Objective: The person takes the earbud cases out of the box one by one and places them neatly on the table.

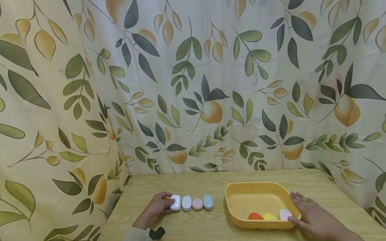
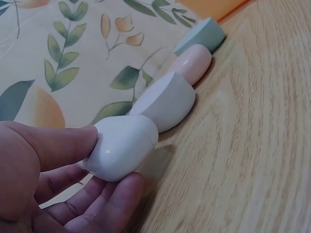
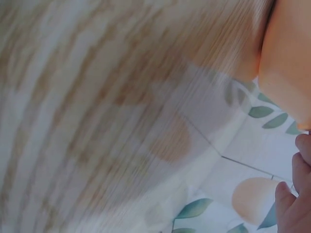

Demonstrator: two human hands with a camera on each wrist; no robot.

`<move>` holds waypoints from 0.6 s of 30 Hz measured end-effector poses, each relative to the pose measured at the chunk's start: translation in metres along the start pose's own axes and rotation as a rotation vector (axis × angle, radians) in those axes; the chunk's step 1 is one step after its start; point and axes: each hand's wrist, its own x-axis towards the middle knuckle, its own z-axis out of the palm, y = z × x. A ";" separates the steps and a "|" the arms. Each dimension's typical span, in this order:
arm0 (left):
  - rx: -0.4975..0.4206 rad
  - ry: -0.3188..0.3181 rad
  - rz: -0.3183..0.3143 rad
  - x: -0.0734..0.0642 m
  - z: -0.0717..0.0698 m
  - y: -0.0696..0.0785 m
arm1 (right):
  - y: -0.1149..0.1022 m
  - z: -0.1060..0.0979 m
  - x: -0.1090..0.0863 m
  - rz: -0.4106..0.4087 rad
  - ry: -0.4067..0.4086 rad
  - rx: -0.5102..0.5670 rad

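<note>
Head view, left hand [image 1: 159, 203]: lower left of centre, thumb and fingers pinching the white case [image 1: 175, 203] at the left end of a row.
Head view, row: to its right on the counter [image 1: 169, 182] are an oval case [image 1: 186, 203], a round case [image 1: 197, 204] and a green case [image 1: 208, 203], close side by side.
Head view, tray [image 1: 256, 199]: lower right; an orange piece [image 1: 255, 216], a yellow piece [image 1: 269, 217] and a pink piece [image 1: 285, 215] lie inside, along its near wall.
Head view, right hand [image 1: 315, 216]: against the tray's right end, fingers extended, grasping nothing.
Left wrist view, white case: left of centre, between thumb and fingers; whether it touches the counter, I cannot tell.
Right wrist view, tray: its wall fills the upper right, fingertips just below.
Progress: four cases seem lined up, the white one not yet released; whether the three pieces need moving is unclear.
</note>
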 end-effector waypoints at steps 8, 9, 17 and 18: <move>0.043 -0.001 0.013 0.001 0.002 0.000 | -0.001 0.001 -0.001 -0.011 0.023 -0.007; 0.048 0.000 0.017 0.000 0.002 0.000 | -0.001 0.001 -0.001 -0.014 0.029 -0.007; 0.111 0.037 0.006 0.002 0.006 0.004 | 0.000 0.003 -0.002 -0.011 0.038 0.002; 0.118 0.038 0.004 0.003 0.007 0.005 | 0.000 0.003 -0.002 -0.007 0.035 0.006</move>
